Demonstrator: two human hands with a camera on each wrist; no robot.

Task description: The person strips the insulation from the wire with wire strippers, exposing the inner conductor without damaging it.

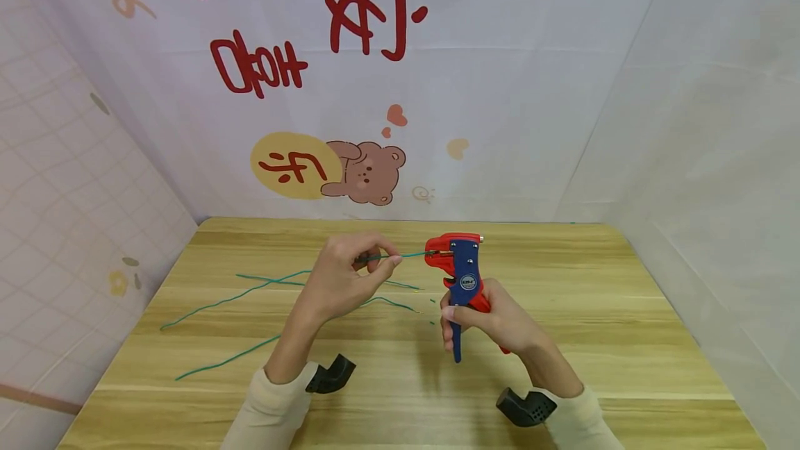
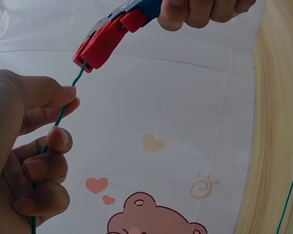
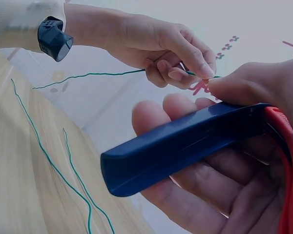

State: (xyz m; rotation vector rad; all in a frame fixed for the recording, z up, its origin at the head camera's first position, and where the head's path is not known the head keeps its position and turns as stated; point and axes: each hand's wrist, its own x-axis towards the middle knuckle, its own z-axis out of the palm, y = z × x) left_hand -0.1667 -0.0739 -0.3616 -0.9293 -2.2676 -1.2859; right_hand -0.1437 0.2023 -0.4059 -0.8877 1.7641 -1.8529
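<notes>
My left hand (image 1: 350,273) pinches a green wire (image 2: 61,114) between thumb and forefinger, and the wire also runs under its other curled fingers. The wire's tip enters the red jaws of a red and blue wire stripper (image 1: 465,269). My right hand (image 1: 494,318) grips that tool upright by its handles, thumb across the blue one (image 3: 185,146). The rest of the held wire trails to the left past the left hand. In the head view, the left hand covers part of the wires below it.
Other green wires (image 1: 231,356) lie on the wooden table (image 1: 562,367), mostly left of and under the left hand. Small green bits (image 1: 432,323) sit near the tool. A printed white cloth (image 1: 512,89) stands behind the table, with more cloth at both sides.
</notes>
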